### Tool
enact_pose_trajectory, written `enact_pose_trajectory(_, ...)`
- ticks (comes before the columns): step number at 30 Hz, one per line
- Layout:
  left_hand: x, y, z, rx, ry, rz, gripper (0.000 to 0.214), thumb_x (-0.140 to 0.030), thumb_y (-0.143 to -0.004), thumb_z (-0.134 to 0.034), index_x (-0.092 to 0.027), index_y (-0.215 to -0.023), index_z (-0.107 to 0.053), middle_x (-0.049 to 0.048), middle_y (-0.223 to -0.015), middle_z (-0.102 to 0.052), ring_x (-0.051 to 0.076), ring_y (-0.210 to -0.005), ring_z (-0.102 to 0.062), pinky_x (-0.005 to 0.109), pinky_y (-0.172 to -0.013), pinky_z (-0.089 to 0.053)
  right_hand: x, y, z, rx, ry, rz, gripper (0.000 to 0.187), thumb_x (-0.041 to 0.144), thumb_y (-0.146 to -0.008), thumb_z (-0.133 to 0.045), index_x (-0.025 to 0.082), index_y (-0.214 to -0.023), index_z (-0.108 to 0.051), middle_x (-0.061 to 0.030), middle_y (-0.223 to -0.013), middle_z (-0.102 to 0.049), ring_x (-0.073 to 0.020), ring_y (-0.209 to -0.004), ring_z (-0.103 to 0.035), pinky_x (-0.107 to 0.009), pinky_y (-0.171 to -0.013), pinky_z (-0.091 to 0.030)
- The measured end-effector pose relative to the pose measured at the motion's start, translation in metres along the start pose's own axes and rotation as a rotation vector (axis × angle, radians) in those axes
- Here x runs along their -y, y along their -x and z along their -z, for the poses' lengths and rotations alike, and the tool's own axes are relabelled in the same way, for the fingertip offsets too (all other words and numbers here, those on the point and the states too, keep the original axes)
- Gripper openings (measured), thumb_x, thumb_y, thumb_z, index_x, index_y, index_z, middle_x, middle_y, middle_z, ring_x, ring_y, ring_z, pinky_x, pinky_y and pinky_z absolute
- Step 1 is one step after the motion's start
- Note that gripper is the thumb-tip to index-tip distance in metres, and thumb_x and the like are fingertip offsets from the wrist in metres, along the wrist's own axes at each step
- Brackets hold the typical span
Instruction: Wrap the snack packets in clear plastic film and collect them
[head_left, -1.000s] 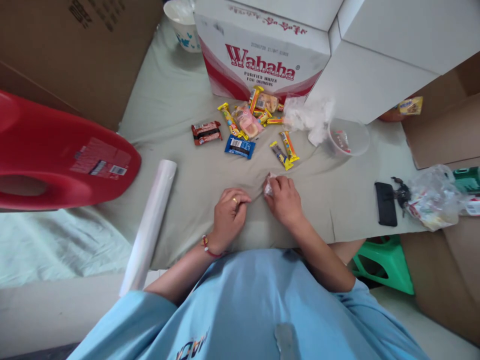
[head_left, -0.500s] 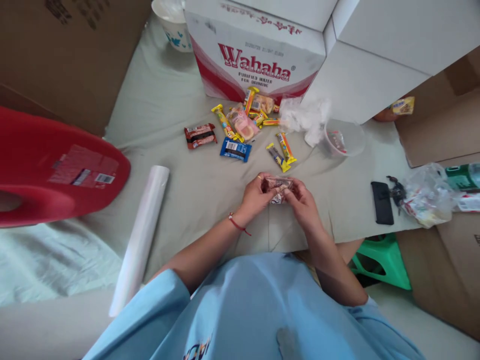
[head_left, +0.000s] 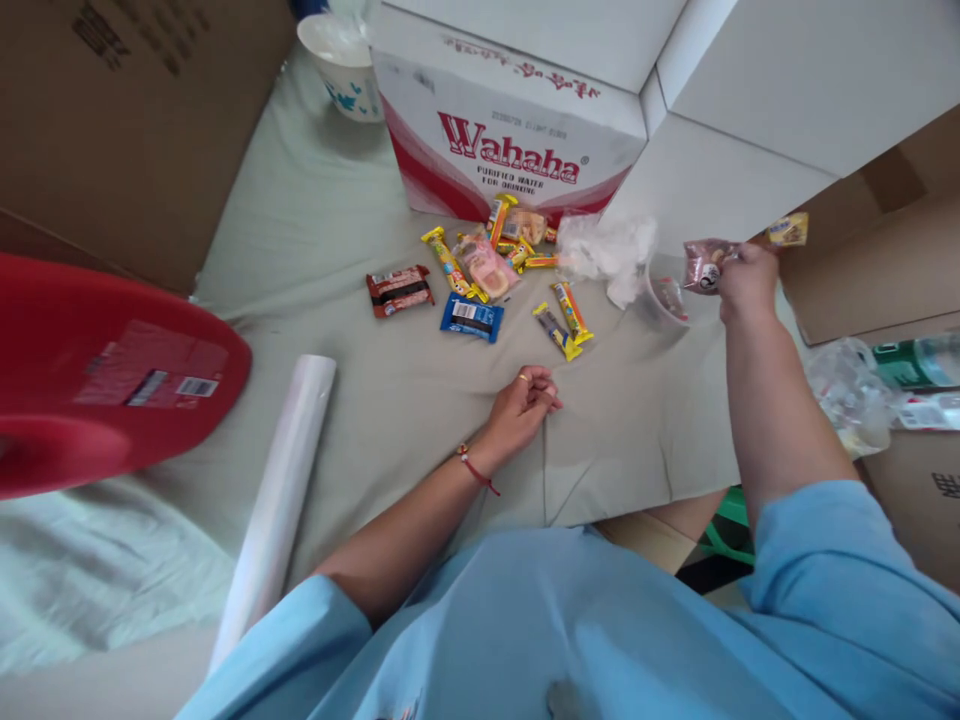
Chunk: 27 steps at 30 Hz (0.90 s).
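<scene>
My right hand (head_left: 746, 278) is stretched out to the right and holds a small clear bag of snacks (head_left: 703, 264) just above a clear plastic cup (head_left: 664, 300). On the grey cloth (head_left: 360, 340) near the middle rests my left hand (head_left: 521, 400), fingers curled loosely together and nothing in them; it wears a ring and a red wrist string. Beyond the left hand lies a scatter of wrapped snacks: yellow bars (head_left: 562, 318), a blue packet (head_left: 471, 317), a brown packet (head_left: 399, 289) and a pink pack (head_left: 486, 263).
A red-and-white Wahaha box (head_left: 510, 120) and white boxes (head_left: 750, 90) stand behind the snacks, with crumpled clear plastic (head_left: 600, 245) beside them. A paper cup (head_left: 341, 55) sits far left. A white roll (head_left: 277, 500) and red plastic stool (head_left: 97, 370) lie left. Cardboard boxes flank both sides.
Both hands were together on the small bag near the middle. Now my right hand has carried it out to the right above the clear cup, and my left hand has dropped onto the cloth.
</scene>
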<state>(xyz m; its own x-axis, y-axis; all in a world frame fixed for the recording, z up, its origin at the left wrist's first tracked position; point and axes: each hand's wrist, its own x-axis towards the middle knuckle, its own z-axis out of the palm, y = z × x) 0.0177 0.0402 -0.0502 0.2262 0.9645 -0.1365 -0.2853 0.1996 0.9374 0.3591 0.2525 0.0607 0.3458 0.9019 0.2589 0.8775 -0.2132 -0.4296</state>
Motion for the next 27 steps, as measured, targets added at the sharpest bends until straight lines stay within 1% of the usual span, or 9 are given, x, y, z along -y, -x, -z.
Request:
enact_pose_trajectory(3, 0.002, 0.001, 0.000, 0.015, -0.035, -0.006, 0.025, -0.038, -0.098, -0.066, -0.020, -0.113, -0.057, 0.0019, -0.095, -0.067, 0.014, -0.081, -0.074, 0.028, -0.075, -0.060, 0.010, -0.004, -0.031, 0.152, 0.036, -0.176, 0.034, 0.003, -0.094, -0.050, -0.009, -0.120, -0.069, -0.0258, -0.105, -0.073, -0.0124, -0.080, -0.064, -0.030, -0.073, -0.043)
enact_pose_trajectory(5, 0.004, 0.001, 0.000, 0.028, -0.067, -0.016, 0.024, -0.037, -0.098, -0.065, -0.020, -0.114, -0.057, 0.0020, -0.096, -0.067, 0.014, -0.081, -0.074, 0.028, -0.075, -0.060, 0.015, 0.004, -0.044, 0.180, 0.110, -0.167, 0.026, 0.004, -0.089, -0.063, -0.005, -0.112, -0.072, -0.0260, -0.106, -0.073, -0.0183, -0.087, -0.066, -0.033, -0.078, -0.044)
enact_pose_trajectory(7, 0.004, 0.002, 0.001, 0.039, -0.112, -0.037, 0.023, -0.035, -0.098, -0.063, -0.020, -0.114, -0.057, 0.0021, -0.096, -0.067, 0.014, -0.080, -0.074, 0.028, -0.075, -0.060, 0.020, 0.011, -0.049, 0.205, 0.267, -0.128, 0.030, 0.011, -0.088, -0.070, -0.001, -0.115, -0.072, -0.0271, -0.113, -0.072, -0.0253, -0.098, -0.066, -0.036, -0.085, -0.045)
enact_pose_trajectory(10, 0.003, 0.003, 0.001, 0.053, -0.181, -0.058, 0.020, -0.030, -0.098, -0.061, -0.020, -0.115, -0.058, 0.0028, -0.098, -0.068, 0.014, -0.080, -0.075, 0.029, -0.076, -0.059, 0.028, 0.016, -0.040, 0.227, 0.474, -0.071, 0.033, 0.020, -0.095, -0.066, 0.002, -0.123, -0.070, -0.0295, -0.124, -0.068, -0.0324, -0.116, -0.061, -0.042, -0.093, -0.043)
enact_pose_trajectory(13, 0.002, 0.002, 0.001, 0.050, -0.187, -0.051, 0.019, -0.027, -0.097, -0.061, -0.020, -0.114, -0.058, 0.0033, -0.098, -0.069, 0.014, -0.081, -0.075, 0.029, -0.076, -0.059, 0.041, 0.017, -0.023, 0.085, 0.444, -0.020, 0.034, 0.017, -0.100, -0.054, 0.002, -0.126, -0.071, -0.0300, -0.131, -0.064, -0.0302, -0.125, -0.057, -0.042, -0.097, -0.041)
enact_pose_trajectory(16, 0.002, 0.000, 0.001, 0.041, -0.159, -0.037, 0.017, -0.024, -0.095, -0.061, -0.020, -0.111, -0.059, 0.0023, -0.096, -0.069, 0.014, -0.078, -0.075, 0.028, -0.074, -0.059, 0.060, 0.031, -0.017, -0.137, 0.294, 0.133, 0.042, 0.008, -0.099, -0.038, 0.006, -0.128, -0.070, -0.0231, -0.129, -0.066, -0.0231, -0.121, -0.059, -0.037, -0.100, -0.040)
enact_pose_trajectory(19, 0.002, -0.001, 0.000, 0.045, -0.172, -0.026, 0.014, -0.020, -0.093, -0.061, -0.020, -0.107, -0.060, 0.0011, -0.093, -0.069, 0.014, -0.076, -0.074, 0.027, -0.072, -0.057, 0.080, 0.063, -0.030, -0.020, 0.220, 0.296, 0.038, 0.009, -0.096, -0.043, 0.012, -0.120, -0.072, -0.0145, -0.110, -0.071, -0.0241, -0.105, -0.063, -0.037, -0.098, -0.044)
enact_pose_trajectory(22, 0.000, -0.001, 0.000, 0.051, -0.185, -0.009, 0.013, -0.017, -0.091, -0.060, -0.020, -0.104, -0.061, -0.0002, -0.089, -0.068, 0.013, -0.074, -0.073, 0.027, -0.071, -0.056, 0.093, 0.097, -0.053, 0.148, 0.236, 0.355, 0.030, 0.016, -0.095, -0.050, 0.013, -0.113, -0.074, -0.0146, -0.105, -0.069, -0.0267, -0.096, -0.062, -0.039, -0.092, -0.046)
enact_pose_trajectory(27, -0.003, 0.000, 0.000, 0.059, -0.179, 0.002, 0.011, -0.015, -0.091, -0.060, -0.020, -0.101, -0.061, -0.0013, -0.085, -0.066, 0.013, -0.071, -0.072, 0.026, -0.070, -0.055, 0.102, 0.111, -0.070, -0.020, 0.244, 0.350, 0.049, 0.012, -0.090, -0.055, 0.012, -0.139, -0.062, -0.0223, -0.140, -0.056, -0.0292, -0.114, -0.059, -0.039, -0.094, -0.045)
